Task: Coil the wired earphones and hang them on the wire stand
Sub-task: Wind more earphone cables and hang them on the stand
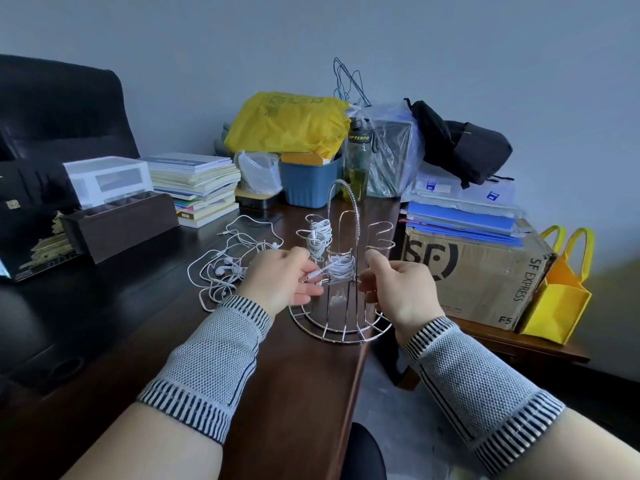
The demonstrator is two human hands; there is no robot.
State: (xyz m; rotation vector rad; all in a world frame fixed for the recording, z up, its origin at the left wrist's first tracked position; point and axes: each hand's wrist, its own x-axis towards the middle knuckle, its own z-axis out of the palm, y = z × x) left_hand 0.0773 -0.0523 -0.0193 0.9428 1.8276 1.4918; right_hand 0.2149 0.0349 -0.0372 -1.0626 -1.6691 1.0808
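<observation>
A chrome wire stand with hooks and a tall arched handle stands near the dark table's right edge. One coiled white earphone hangs on an upper left hook. A second coil sits on a lower hook at the middle. My left hand pinches the plug end of that second coil's cable. My right hand grips a wire hook on the stand's right side. A tangle of loose white earphones lies on the table to the left.
A brown divided tray, a white drawer box and stacked books sit at the left. A blue bin, a yellow bag and a bottle stand behind. An SF Express carton lies to the right.
</observation>
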